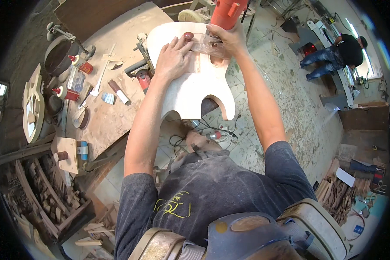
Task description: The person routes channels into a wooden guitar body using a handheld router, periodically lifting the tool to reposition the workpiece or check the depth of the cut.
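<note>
A pale wooden electric guitar body [182,97] lies at the edge of the workbench, its two horns toward me. On its upper part stands a red handheld router [226,13] with a clear base plate [202,42]. My right hand [230,40] is closed around the router's lower housing. My left hand [174,60] lies on the guitar body with its fingers spread, their tips beside the dark red knob [188,36] on the base plate. A routed cavity [217,60] shows partly under the plate; the cutter is hidden.
On the dusty workbench [112,123] at left are glue bottles [81,63], a red-and-black clamp [143,79] and small tools. Another guitar body [33,104] stands far left. Cables [221,130] hang below the work. A co-worker [340,54] stands at a machine far right. Scrap wood fills a crate [76,219].
</note>
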A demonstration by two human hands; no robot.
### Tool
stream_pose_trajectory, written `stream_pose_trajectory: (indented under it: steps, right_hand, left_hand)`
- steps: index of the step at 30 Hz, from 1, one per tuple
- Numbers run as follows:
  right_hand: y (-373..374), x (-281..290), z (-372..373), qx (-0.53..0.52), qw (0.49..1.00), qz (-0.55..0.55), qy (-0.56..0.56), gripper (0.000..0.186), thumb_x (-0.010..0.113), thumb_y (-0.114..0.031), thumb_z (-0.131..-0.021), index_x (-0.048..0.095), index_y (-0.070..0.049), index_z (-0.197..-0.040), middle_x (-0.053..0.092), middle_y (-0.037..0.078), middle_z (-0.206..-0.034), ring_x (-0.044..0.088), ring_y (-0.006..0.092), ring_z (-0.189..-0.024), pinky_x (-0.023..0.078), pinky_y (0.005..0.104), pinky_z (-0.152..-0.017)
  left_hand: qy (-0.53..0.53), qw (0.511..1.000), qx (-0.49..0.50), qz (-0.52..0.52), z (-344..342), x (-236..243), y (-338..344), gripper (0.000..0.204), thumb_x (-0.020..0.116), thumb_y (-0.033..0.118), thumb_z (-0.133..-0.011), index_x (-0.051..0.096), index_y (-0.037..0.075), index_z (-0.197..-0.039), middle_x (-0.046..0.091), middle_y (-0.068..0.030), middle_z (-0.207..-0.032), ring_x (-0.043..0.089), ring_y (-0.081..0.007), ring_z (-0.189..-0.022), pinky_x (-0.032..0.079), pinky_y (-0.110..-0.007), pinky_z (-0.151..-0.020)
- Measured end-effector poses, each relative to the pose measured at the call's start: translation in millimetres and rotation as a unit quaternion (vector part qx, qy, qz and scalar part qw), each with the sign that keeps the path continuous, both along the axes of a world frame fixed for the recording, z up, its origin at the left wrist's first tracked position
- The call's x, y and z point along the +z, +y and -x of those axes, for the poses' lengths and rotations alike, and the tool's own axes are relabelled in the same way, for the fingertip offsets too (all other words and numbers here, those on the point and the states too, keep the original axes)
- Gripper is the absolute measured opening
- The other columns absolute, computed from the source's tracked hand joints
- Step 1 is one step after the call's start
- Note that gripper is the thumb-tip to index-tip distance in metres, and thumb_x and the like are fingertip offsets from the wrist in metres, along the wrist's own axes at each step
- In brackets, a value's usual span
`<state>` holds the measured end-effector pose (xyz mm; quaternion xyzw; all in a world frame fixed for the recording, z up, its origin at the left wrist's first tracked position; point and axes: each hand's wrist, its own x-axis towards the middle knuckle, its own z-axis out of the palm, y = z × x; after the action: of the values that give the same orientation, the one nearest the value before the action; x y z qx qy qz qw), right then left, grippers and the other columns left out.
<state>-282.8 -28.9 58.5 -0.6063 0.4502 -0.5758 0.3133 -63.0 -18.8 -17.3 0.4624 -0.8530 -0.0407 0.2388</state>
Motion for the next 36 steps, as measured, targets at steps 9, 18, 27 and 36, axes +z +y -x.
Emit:
stream_pose_trajectory:
  steps: [9,18,27,36]
  right_hand:
    - [1,5,-2,-0.014,0.999,-0.026,0.017,0.044,0.087,-0.024,-0.080,0.063,-0.002,-0.110,0.069,0.003,-0.092,0.066,0.0103,-0.078,0.054,0.0266,-0.070]
    - [1,8,3,-0.007,0.999,0.012,0.039,0.049,0.087,-0.029,-0.079,0.063,-0.001,-0.111,0.069,0.004,-0.099,0.066,0.0117,-0.087,0.054,0.0287,-0.077]
    - [-6,2,7,-0.011,0.999,0.025,0.017,0.047,0.088,-0.026,-0.078,0.063,-0.001,-0.109,0.069,0.003,-0.097,0.066,0.0106,-0.083,0.054,0.0281,-0.075]
    - [-15,-4,18,-0.023,0.999,0.042,0.025,0.042,0.088,-0.024,-0.078,0.065,-0.001,-0.105,0.069,0.003,-0.093,0.067,0.0110,-0.079,0.055,0.0278,-0.072]
  left_hand:
    - [-0.051,0.998,0.023,-0.018,0,1,3,0.052,0.045,0.029,-0.102,0.049,0.025,-0.153,0.035,-0.0036,-0.166,0.035,-0.0285,-0.151,0.025,-0.046,-0.122]
    - [-0.077,0.997,0.024,-0.015,5,6,3,0.051,0.045,0.032,-0.104,0.047,0.028,-0.155,0.034,-0.0019,-0.167,0.036,-0.0304,-0.150,0.027,-0.047,-0.120]
    - [-0.081,0.996,0.023,0.007,2,4,5,0.055,0.050,0.024,-0.098,0.050,0.029,-0.152,0.038,-0.0041,-0.165,0.038,-0.0300,-0.150,0.026,-0.048,-0.121]
    - [-0.082,0.996,0.021,-0.017,4,9,7,0.059,0.050,0.021,-0.096,0.047,0.031,-0.154,0.038,-0.0041,-0.165,0.034,-0.0301,-0.151,0.023,-0.049,-0.122]
